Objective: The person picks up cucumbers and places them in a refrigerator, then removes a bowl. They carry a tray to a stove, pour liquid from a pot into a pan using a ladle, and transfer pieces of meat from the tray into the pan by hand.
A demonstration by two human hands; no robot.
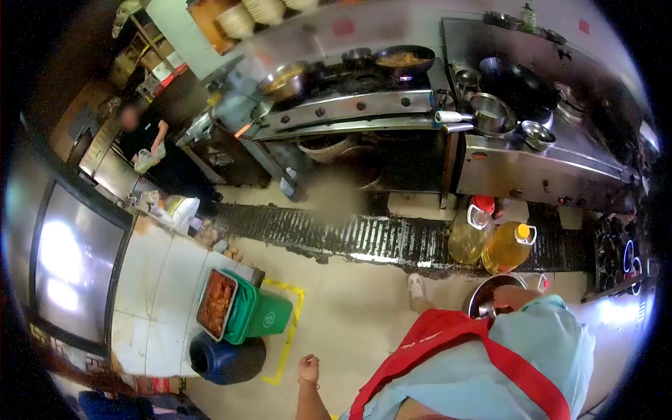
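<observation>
My left hand [308, 367] hangs low over the tiled floor, fingers curled in and nothing seen in them; a thin bracelet circles the wrist. On the other side, my right hand [502, 298] is at a round metal basin [477, 297], its fingers partly hidden at the rim. The basin is beside my red apron [420, 343] and light blue sleeve. Just beyond it, two big plastic oil jugs stand on the floor: one with a red cap [465, 234] and one with a yellow cap [509, 248].
A metal tray of reddish-brown food [217, 304] rests by a green bin [269, 315], above a dark blue barrel [227, 358]. A drain grate [364, 236] crosses the floor before the stove [350, 105] and wok range [553, 168]. Another person [157, 150] holds a bag.
</observation>
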